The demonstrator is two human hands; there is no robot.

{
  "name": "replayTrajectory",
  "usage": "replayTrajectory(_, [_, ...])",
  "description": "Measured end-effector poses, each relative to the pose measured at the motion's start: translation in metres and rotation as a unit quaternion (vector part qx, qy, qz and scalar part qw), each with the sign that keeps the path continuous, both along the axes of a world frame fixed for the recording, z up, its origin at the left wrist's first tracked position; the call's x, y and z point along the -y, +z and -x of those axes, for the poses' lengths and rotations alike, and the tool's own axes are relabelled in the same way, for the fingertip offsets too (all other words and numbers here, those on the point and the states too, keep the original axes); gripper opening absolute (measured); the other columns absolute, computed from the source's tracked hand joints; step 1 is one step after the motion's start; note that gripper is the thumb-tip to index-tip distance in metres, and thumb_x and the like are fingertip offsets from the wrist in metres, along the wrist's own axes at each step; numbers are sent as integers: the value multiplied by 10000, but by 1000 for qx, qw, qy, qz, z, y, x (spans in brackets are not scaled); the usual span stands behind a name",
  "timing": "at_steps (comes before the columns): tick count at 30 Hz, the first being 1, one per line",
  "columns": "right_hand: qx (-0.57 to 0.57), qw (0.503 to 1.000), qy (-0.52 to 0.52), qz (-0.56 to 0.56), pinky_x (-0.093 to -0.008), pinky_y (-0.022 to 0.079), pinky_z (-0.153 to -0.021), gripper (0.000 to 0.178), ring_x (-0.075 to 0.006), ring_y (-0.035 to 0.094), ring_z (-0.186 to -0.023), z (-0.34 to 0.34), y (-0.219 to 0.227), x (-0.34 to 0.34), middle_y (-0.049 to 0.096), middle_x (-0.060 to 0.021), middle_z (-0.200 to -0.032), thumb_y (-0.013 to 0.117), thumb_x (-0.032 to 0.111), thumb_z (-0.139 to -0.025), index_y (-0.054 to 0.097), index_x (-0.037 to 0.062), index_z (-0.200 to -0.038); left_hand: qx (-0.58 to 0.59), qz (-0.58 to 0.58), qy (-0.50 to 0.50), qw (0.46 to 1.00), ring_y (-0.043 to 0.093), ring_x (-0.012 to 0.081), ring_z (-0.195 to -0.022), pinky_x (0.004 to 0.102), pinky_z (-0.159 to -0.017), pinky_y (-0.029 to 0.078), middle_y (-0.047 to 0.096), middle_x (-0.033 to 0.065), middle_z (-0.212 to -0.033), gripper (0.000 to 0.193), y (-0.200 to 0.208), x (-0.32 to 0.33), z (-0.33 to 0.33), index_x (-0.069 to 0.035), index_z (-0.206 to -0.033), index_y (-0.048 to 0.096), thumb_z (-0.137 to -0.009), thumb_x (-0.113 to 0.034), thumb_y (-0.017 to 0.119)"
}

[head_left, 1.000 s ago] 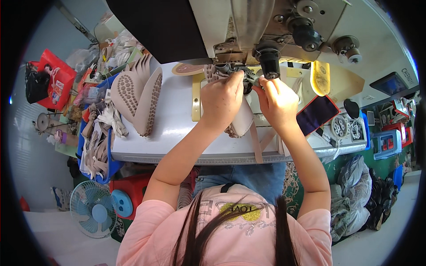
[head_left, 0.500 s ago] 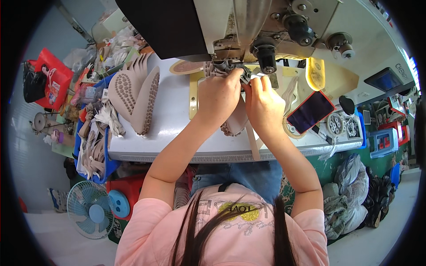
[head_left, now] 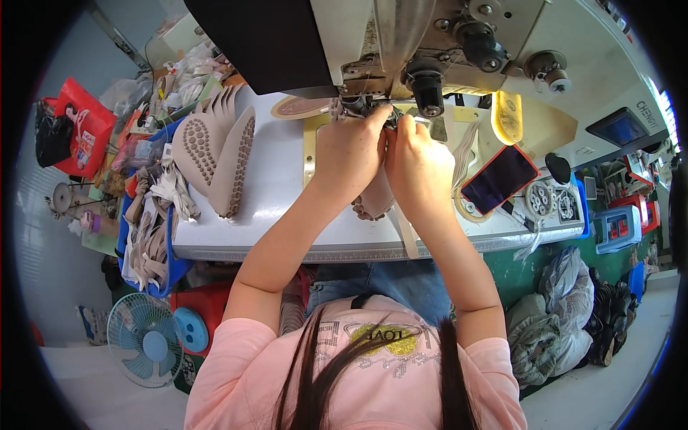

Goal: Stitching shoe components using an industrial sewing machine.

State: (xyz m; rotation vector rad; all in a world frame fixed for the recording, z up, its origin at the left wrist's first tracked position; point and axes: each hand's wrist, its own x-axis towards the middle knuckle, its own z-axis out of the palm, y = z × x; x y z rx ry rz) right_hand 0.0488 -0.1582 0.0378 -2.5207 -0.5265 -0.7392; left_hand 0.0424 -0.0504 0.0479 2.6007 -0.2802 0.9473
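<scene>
Under the head of a sewing machine [head_left: 369, 86], my two hands meet close together. My left hand [head_left: 350, 154] is closed on a beige studded shoe upper [head_left: 374, 199], whose lower end shows between my forearms. Its thumb reaches toward the presser foot, and the other fingers are hidden. Beside it, my right hand [head_left: 419, 161] has thumb and fingers pinched together near the needle area; what lies between them is hidden. A narrow beige strip [head_left: 407, 233] hangs from under my right hand over the table's front edge.
More studded shoe uppers [head_left: 215, 158] lie left on the white table [head_left: 279, 215]. Beside them a blue bin [head_left: 172, 251] holds beige scraps. To the right are a red-edged phone [head_left: 499, 179], a yellow sole-shaped piece [head_left: 507, 118] and bobbins [head_left: 539, 199]. A fan [head_left: 154, 344] stands below left.
My right hand has shifted slightly left, closer to the left hand, and its forearm has drawn inward. My left hand stays nearly in place at the machine.
</scene>
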Motion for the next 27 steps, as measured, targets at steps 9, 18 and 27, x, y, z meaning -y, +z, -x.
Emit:
replayTrajectory(9, [2, 1000, 12, -8, -333, 450, -523, 213, -275, 551, -639, 13, 2, -3, 514, -119, -755, 522, 23, -660, 471, 23, -867, 22, 69, -6, 997, 541, 265, -469, 342, -436, 410, 540, 109, -534, 158, -12, 0, 0, -86, -865, 571, -711, -69, 542])
replayTrajectory(18, [-42, 998, 48, 12, -356, 463, -565, 209, -306, 564, -632, -4, 10, 13, 566, -138, -769, 500, 31, -707, 534, 26, -913, -35, -16, 44, 998, 546, 273, -513, 352, -450, 407, 563, 115, -587, 198, 2, 8, 0, -96, -883, 564, -692, -41, 560])
replayTrajectory(27, [68, 971, 197, -116, -311, 399, -473, 236, -229, 524, -506, 28, 32, 70, 524, -64, -568, 560, 12, -621, 581, 68, -850, 191, 203, -85, 956, 512, 205, -617, 281, -535, 424, 556, 103, -794, 196, -33, -20, 21, -31, -900, 551, -711, 22, 559])
